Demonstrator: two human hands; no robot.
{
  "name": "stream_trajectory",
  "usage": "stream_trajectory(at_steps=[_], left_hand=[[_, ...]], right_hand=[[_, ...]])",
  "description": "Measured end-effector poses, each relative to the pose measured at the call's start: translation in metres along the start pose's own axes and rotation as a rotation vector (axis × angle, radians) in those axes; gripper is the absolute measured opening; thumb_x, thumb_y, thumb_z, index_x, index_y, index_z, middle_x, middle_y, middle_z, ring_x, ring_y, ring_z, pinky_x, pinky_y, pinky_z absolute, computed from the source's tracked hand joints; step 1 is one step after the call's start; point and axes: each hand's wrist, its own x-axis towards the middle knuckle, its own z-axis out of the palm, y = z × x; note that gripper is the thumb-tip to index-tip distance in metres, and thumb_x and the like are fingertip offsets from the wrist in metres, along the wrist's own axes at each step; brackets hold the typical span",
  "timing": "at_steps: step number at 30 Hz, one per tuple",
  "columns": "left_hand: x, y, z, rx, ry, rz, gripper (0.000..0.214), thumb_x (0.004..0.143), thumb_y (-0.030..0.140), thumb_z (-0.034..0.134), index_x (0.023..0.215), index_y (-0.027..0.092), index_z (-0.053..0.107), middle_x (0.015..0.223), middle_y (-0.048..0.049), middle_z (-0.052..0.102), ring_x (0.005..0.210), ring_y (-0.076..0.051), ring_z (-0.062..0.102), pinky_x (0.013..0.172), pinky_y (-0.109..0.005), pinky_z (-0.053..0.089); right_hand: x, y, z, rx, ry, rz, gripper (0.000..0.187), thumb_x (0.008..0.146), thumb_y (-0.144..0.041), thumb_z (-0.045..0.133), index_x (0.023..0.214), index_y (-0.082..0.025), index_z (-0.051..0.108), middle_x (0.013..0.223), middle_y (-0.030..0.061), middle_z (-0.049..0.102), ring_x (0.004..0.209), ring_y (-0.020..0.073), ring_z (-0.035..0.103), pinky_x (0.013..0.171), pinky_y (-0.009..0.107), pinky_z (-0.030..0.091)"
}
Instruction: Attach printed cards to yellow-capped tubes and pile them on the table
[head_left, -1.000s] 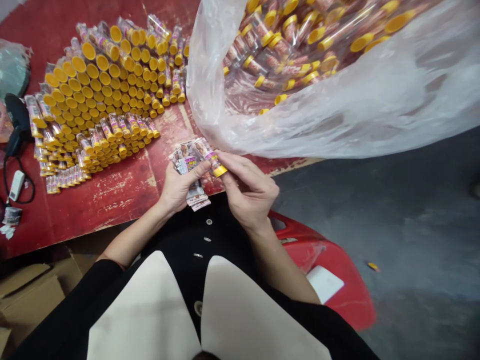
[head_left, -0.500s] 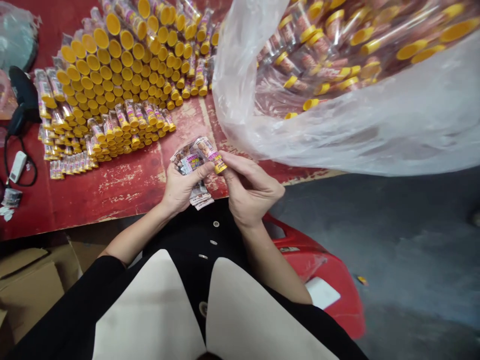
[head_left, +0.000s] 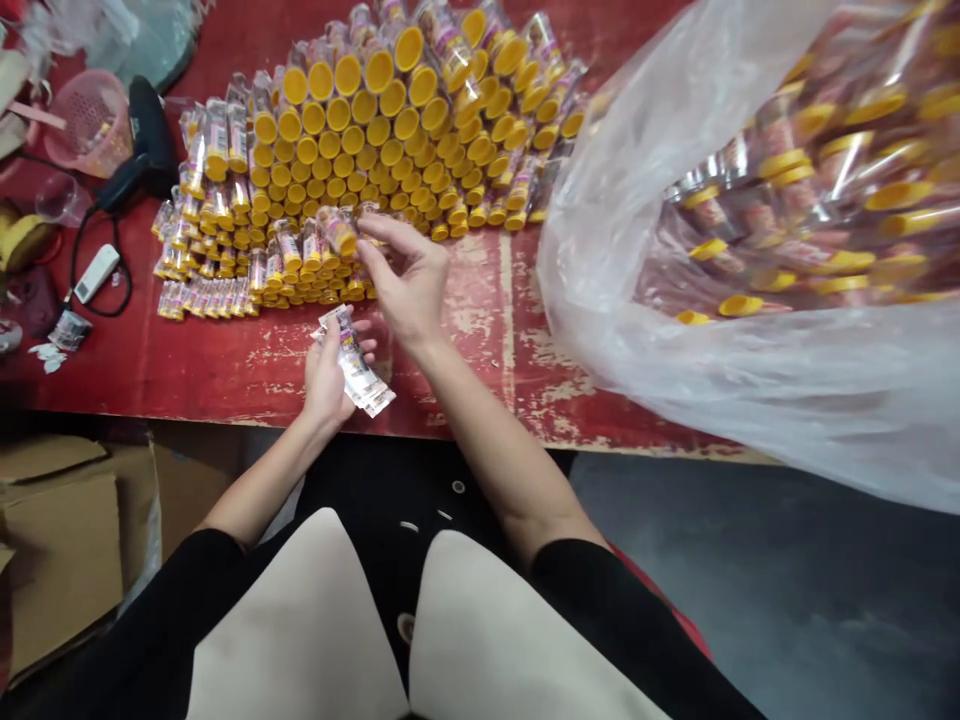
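Note:
My left hand (head_left: 330, 370) is closed round a small stack of printed labels (head_left: 356, 365) just above the near edge of the red table (head_left: 225, 360). My right hand (head_left: 405, 275) is stretched forward over the table, fingers spread, beside a clear yellow-capped tube (head_left: 335, 232) that lies at the front of a big pile of such tubes (head_left: 375, 150). Whether the fingertips still touch that tube I cannot tell. The pile's tubes lie on their sides with yellow caps facing me.
A large clear plastic bag (head_left: 750, 330) full of more yellow-capped tubes fills the right side. At the far left lie a black heat gun (head_left: 146, 140) with its cord, a pink cup (head_left: 86, 120) and a white switch (head_left: 96, 272). Cardboard boxes (head_left: 60, 540) stand below left.
My right hand has left the labels, carried the labelled tube forward to the front of the pile and opened. My left hand keeps the label stack. My view has swung left.

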Motion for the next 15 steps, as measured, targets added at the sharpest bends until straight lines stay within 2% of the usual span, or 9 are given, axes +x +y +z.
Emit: stream_trajectory(at_steps=[2,4,6,9,12,14,15], left_hand=[[-0.001,-0.003,0.0,0.012,-0.035,0.002,0.022,0.093,0.037,0.065,0.104,0.018,0.069,0.08,0.0,0.073,0.054,-0.006,0.061,0.051,-0.017,0.046],[0.0,-0.006,0.004,0.02,-0.065,0.011,0.022,0.091,0.037,0.068,0.102,0.017,0.068,0.077,0.001,0.072,0.05,-0.005,0.059,0.048,-0.016,0.044],[0.004,-0.007,0.008,0.031,-0.075,0.041,0.026,0.087,0.038,0.073,0.1,0.017,0.066,0.074,0.0017,0.071,0.048,-0.005,0.058,0.045,-0.017,0.043],[0.012,0.001,0.01,0.09,-0.071,0.171,0.033,0.081,0.046,0.077,0.091,0.017,0.064,0.069,0.0025,0.069,0.045,-0.005,0.056,0.044,-0.017,0.042],[0.018,0.015,0.008,0.177,-0.059,0.34,0.038,0.08,0.052,0.076,0.085,0.017,0.061,0.069,0.0029,0.069,0.045,-0.005,0.056,0.044,-0.017,0.042],[0.018,0.018,0.009,0.234,-0.066,0.367,0.039,0.079,0.052,0.077,0.083,0.017,0.06,0.066,0.0035,0.069,0.045,-0.005,0.055,0.043,-0.017,0.04],[0.016,0.016,0.012,0.267,-0.086,0.338,0.04,0.078,0.052,0.078,0.08,0.016,0.059,0.064,0.0037,0.067,0.044,-0.004,0.054,0.042,-0.017,0.039]], right_hand=[[-0.01,-0.007,-0.016,-0.028,0.007,-0.013,0.025,0.095,-0.038,0.058,0.112,-0.027,0.074,0.12,0.0045,0.072,0.116,0.0197,0.068,0.098,0.043,0.062],[-0.029,-0.014,-0.045,-0.087,0.04,-0.008,0.025,0.095,-0.036,0.059,0.112,-0.026,0.074,0.116,0.0053,0.073,0.102,0.0174,0.072,0.088,0.038,0.065],[-0.048,-0.02,-0.082,-0.174,0.073,0.007,0.026,0.095,-0.036,0.058,0.114,-0.026,0.073,0.112,0.0051,0.073,0.087,0.0145,0.072,0.075,0.033,0.065],[-0.064,-0.027,-0.145,-0.362,0.15,-0.007,0.025,0.096,-0.035,0.058,0.112,-0.025,0.073,0.106,0.0042,0.073,0.079,0.0135,0.07,0.07,0.031,0.062],[-0.051,-0.023,-0.214,-0.608,0.247,-0.045,0.026,0.097,-0.034,0.054,0.113,-0.024,0.072,0.108,0.0063,0.072,0.087,0.0177,0.071,0.07,0.035,0.061],[-0.024,-0.007,-0.263,-0.785,0.284,-0.053,0.023,0.095,-0.033,0.055,0.107,-0.023,0.073,0.104,0.008,0.072,0.096,0.0217,0.069,0.077,0.039,0.06],[-0.007,0.005,-0.287,-0.856,0.293,-0.048,0.02,0.094,-0.033,0.057,0.1,-0.023,0.073,0.098,0.008,0.072,0.097,0.0227,0.068,0.083,0.043,0.058]])
